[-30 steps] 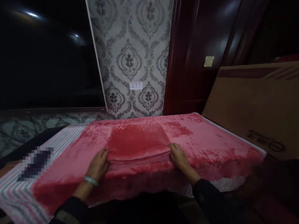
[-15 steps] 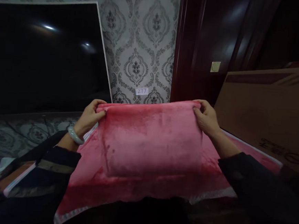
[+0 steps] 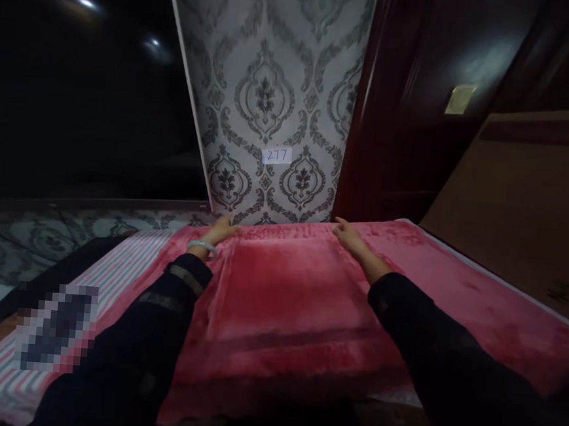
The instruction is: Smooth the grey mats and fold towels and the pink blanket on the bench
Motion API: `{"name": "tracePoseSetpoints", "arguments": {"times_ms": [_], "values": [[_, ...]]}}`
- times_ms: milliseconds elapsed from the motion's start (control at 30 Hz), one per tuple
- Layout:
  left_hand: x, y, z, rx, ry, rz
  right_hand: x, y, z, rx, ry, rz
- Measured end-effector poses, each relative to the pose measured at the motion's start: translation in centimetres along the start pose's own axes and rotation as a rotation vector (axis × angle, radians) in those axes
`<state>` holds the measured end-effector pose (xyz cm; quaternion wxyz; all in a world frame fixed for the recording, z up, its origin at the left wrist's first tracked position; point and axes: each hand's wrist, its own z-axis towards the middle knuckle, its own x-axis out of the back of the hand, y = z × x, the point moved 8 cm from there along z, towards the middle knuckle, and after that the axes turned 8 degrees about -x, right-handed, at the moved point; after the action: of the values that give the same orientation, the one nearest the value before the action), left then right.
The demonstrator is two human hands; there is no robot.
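Observation:
A folded pink-red plush cloth (image 3: 286,285) lies flat on a larger pink plush blanket (image 3: 477,274). At the cloth's far left corner is my left hand (image 3: 221,230), wearing a pale bangle (image 3: 202,246). Its thumb and index finger are apart, with no fabric visible between them. My right hand (image 3: 351,238) rests by the far right corner, finger and thumb likewise spread. Both arms reach forward over the blanket in dark sleeves. The other fingers of each hand are partly hidden.
Striped fabric (image 3: 128,260) shows along the blanket's left side. A large dark television screen (image 3: 85,112) stands at the left. Patterned wallpaper (image 3: 264,100) bears a paper label (image 3: 277,155) reading 277. A cardboard box (image 3: 527,186) leans at the right, below a wall switch (image 3: 459,99).
The folded cloth, held up between both hands before, now lies down on the blanket. My hands have reached farther forward, closer together, and their grip has loosened. The view has shifted.

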<state>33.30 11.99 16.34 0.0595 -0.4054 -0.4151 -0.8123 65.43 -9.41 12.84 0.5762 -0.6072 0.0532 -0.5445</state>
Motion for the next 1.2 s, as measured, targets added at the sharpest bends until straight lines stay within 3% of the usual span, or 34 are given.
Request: {"name": "tracePoseSetpoints", "arguments": {"times_ms": [100,267,367,467,600,800,967,1100,1200], "values": [[-5.4,0.3,0.3,-0.028,-0.16,0.125,-4.6,-1.0,-0.1,0.059,-0.077,-0.068],[-12.0,1.0,-1.2,-0.084,-0.254,0.525,-11.4,-4.1,-3.7,0.352,-0.144,-0.475],[-15.1,0.3,-3.3,-0.098,-0.263,0.661,-15.2,-3.1,-7.1,0.432,-0.238,-0.594],[-16.5,-0.4,-4.6,-0.114,-0.269,0.713,-16.8,-1.4,-8.5,0.428,-0.252,-0.611],[-16.5,-0.6,-4.4,-0.109,-0.288,0.706,-16.1,-0.1,-7.5,0.398,-0.247,-0.625],[-16.2,-0.6,-4.2,-0.085,-0.293,0.634,-11.6,4.2,-5.0,0.112,-0.193,-0.677],[-16.3,-1.1,-4.1,-0.07,-0.293,0.596,-9.1,8.0,-4.9,-0.043,-0.155,-0.669],[-16.2,-1.3,-3.9,-0.082,-0.301,0.589,-6.6,10.7,-5.4,-0.159,-0.201,-0.628],[-15.9,-0.9,-3.7,-0.058,-0.337,0.563,-4.1,11.0,-5.7,-0.246,-0.206,-0.64]]}}
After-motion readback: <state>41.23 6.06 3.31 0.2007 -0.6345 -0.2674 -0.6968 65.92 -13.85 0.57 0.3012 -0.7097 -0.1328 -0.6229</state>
